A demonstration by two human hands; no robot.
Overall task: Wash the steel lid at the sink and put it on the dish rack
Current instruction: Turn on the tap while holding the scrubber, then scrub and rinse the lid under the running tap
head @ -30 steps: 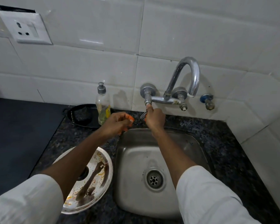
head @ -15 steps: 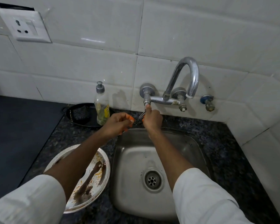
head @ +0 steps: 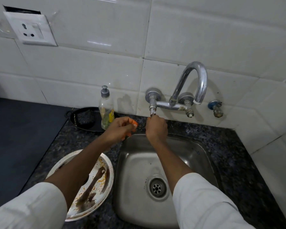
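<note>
Step in hand: turning on water, washing proper not begun. Right hand (head: 156,128) raised to left tap valve (head: 153,107) at the wall, fingers pinched closed around the small lever beneath it. Left hand (head: 120,128) just beside, above back-left corner of sink (head: 195,156), curled shut on something orange (head: 134,123), identity unclear, possibly a scrubber. No water visible from spout (head: 199,86); sink basin dry-looking. Steel lid (head: 104,164) lying flat on dark granite surface (head: 238,154) just left of sink, food-stained, untouched, partly hidden under left forearm. Dish soap bottle (head: 106,109) near back edge. Dish rack not in view. Next move likely calls for opening the valve, then fetching lid into basin. Versus half a second ago: hands essentially unchanged; right-hand fingers slightly higher on lever; view shifted marginally.
</note>
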